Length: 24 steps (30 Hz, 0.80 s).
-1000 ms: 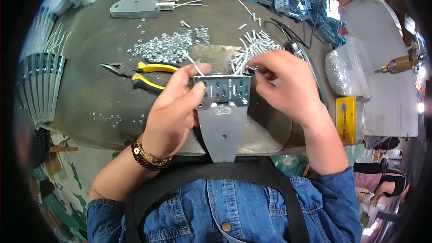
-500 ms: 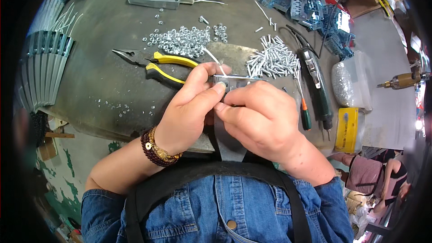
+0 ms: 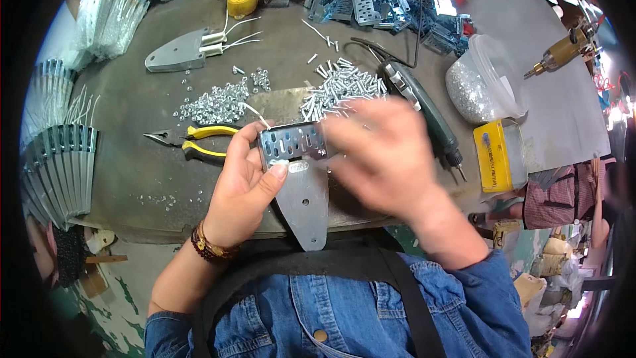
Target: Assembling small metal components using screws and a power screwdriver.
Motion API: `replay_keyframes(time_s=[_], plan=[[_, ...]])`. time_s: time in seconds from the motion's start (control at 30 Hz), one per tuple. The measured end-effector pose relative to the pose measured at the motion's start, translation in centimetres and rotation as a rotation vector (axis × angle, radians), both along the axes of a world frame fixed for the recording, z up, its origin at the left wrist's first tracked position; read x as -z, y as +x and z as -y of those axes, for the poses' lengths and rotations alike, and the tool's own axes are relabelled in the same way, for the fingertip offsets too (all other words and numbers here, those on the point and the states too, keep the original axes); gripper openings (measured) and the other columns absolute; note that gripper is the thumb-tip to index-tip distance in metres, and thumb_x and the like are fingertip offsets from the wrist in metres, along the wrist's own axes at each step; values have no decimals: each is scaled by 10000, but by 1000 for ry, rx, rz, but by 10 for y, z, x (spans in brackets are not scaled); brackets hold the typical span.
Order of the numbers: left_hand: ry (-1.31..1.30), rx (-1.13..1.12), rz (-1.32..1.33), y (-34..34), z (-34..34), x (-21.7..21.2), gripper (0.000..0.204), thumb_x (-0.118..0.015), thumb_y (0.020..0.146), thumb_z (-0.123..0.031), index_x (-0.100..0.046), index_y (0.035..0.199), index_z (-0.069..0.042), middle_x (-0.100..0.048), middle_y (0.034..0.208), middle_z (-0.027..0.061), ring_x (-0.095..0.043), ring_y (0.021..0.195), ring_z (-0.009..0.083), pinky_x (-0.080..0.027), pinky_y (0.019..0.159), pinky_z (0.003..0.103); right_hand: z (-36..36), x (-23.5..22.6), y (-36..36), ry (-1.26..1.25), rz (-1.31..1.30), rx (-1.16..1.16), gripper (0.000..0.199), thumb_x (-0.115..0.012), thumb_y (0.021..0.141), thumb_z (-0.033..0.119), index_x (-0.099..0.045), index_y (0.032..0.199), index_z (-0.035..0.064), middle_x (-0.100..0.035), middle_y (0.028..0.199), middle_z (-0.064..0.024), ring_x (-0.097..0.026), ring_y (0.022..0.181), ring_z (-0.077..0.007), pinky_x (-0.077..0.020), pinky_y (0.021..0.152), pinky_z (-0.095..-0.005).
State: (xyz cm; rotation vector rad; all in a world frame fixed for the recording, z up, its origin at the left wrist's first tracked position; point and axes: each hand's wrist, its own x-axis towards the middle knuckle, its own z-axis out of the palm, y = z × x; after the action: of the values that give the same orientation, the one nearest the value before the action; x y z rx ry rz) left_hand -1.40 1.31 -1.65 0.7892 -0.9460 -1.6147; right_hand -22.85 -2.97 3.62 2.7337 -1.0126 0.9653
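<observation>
My left hand [image 3: 242, 189] grips a grey tapered metal plate [image 3: 305, 205], thumb on top, at its wide end. Across that end sits a shiny slotted metal bracket [image 3: 291, 142], and a white wire sticks out beyond it. My right hand [image 3: 391, 159] is smeared by motion at the bracket's right side, so its fingers and anything in them cannot be made out. Beyond it lies a heap of screws [image 3: 344, 83], partly covered by that hand. A pile of small nuts [image 3: 215, 106] and yellow-handled pliers [image 3: 211, 131] lie left of the bracket.
A dark power screwdriver [image 3: 417, 103], a clear plastic tub [image 3: 474, 83] and a yellow box [image 3: 490, 159] are on the right. Slotted brackets [image 3: 391, 3] are heaped at the back. Another wired plate [image 3: 179, 52] lies back left; similar plates [image 3: 66, 166] fan out at far left.
My right hand has come off the plate's wide end and moved right. The plate, held in my left hand, now shows its bracket and face. The whole view has shifted.
</observation>
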Motion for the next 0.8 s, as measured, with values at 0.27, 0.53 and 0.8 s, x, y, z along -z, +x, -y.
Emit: replay_keyframes(time_s=[0.27, 0.53, 0.8], plan=[[-241, -134, 707, -16, -6, -24, 536, -660, 836, -79, -358, 1261, 44, -658, 784, 103, -630, 644, 113, -495, 578, 238, 29, 19, -119, 539, 79, 601, 565, -746, 744, 140, -518, 1256, 70, -617, 1094, -150, -588, 1028, -321, -465, 890, -369], [-381, -252, 888, -13, -10, -43, 439, -716, 749, -117, -508, 1112, 14, -613, 619, 55, -567, 454, 161, -448, 468, 275, -5, -19, -121, 1096, 1352, -433, 632, -745, 744, 144, -444, 1284, 12, -550, 1174, -165, -609, 1009, -250, -530, 877, -425], [-567, -249, 1241, -20, -12, -55, 513, -741, 737, -188, -518, 1143, 32, -548, 557, 65, -593, 495, 249, -458, 467, 345, -7, 8, -47, 889, 1397, -539, 678, -798, 735, 198, -456, 1286, 1, -555, 1141, -173, -601, 999, -284, -517, 890, -420]])
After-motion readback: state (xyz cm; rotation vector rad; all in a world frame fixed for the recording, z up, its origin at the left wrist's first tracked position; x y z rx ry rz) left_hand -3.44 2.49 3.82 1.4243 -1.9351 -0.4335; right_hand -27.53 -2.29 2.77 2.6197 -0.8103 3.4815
